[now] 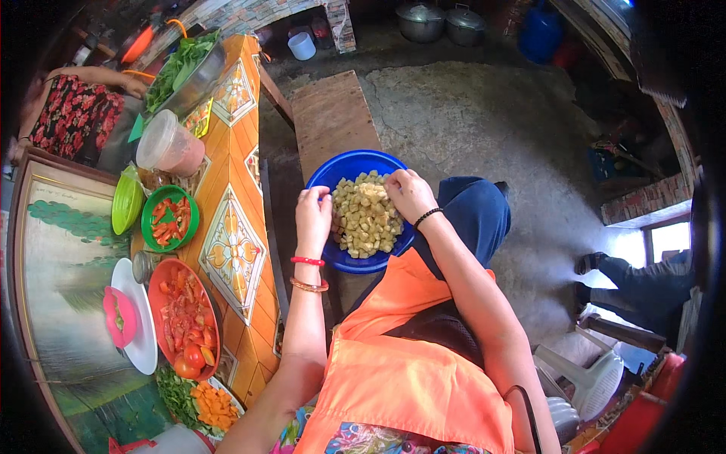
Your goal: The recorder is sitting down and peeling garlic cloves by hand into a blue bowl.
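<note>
A blue plastic basin (pixel 347 164) rests in front of me, by my lap and the end of a wooden bench. It holds many small pale greenish-brown cubes of food (pixel 366 227), with a paler, powdery-looking patch near the top. At the basin's left rim, my left hand (pixel 313 218) has its fingers curled over the edge. My right hand (pixel 411 196) is over the right side, fingers bent together at the edge of the cubes. Whether anything is pinched in those fingertips is hidden.
The tiled-pattern table (pixel 241 272) at left carries a red bowl of tomatoes (pixel 187 323), a green bowl of red pieces (pixel 170 218), chopped carrots (pixel 214 404) and a plastic tub (pixel 170 144). Across it is another person (pixel 79 116). The wooden bench (pixel 334 113) extends ahead.
</note>
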Available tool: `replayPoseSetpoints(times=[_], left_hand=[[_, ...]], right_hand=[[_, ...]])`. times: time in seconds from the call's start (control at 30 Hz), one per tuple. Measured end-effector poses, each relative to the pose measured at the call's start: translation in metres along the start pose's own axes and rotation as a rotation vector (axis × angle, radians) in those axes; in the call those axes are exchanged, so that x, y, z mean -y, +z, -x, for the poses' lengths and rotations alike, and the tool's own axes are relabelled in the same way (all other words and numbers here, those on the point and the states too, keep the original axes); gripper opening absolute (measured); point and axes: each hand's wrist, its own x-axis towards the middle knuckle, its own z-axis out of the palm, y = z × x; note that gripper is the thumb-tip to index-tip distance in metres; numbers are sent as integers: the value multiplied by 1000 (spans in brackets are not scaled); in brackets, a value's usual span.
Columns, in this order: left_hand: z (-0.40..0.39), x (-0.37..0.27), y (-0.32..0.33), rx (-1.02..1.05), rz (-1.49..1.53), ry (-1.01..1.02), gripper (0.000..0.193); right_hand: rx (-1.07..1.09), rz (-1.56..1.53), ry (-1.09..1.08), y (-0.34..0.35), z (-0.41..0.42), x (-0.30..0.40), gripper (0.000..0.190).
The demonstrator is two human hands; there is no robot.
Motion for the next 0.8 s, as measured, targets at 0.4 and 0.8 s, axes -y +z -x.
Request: replayPoseSetpoints(times=[0.4,0.8], left_hand=[[-8,15,30,151,-346,163,21],[-18,29,38,181,-334,255,9]], right_hand=[[82,6,22,-5,1,3,18],[120,36,8,1,-2,-1,20]])
